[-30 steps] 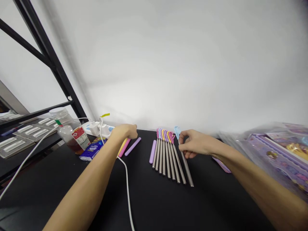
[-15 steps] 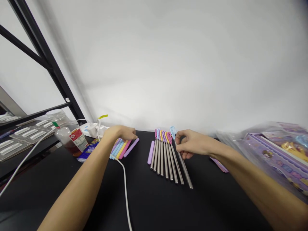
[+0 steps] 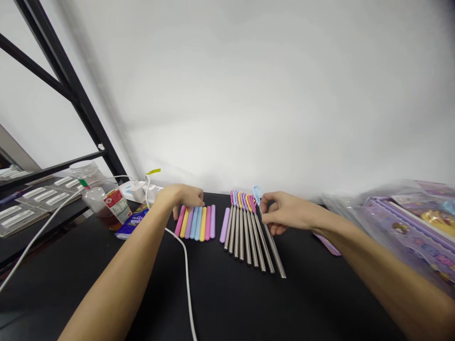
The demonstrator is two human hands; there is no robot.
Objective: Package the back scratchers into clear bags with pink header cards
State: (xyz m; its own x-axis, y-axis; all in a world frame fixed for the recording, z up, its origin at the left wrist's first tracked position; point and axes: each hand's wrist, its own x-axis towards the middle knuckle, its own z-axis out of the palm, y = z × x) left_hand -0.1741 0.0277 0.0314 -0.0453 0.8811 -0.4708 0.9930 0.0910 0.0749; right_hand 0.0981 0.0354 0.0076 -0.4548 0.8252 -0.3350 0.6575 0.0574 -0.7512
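My left hand is curled over the far ends of a row of pastel plastic tubes, its thumb against the row's left side. The tubes lie side by side in pink, yellow, purple and blue. Between the thumb and fingers of my right hand is the upper part of a steel rod with a light blue plastic head. Left of it, several similar steel rods with coloured heads lie fanned out. A single lilac tube lies beside their left edge.
A white cable runs toward me across the black table. At left are a bottle of brown liquid, a blue packet and a power strip. Plastic-wrapped purple packages lie at right, against the wall.
My left hand has shifted slightly right and the tubes under it have gone from slanted and partly spread to a straighter, tighter row. My right hand has hardly moved.
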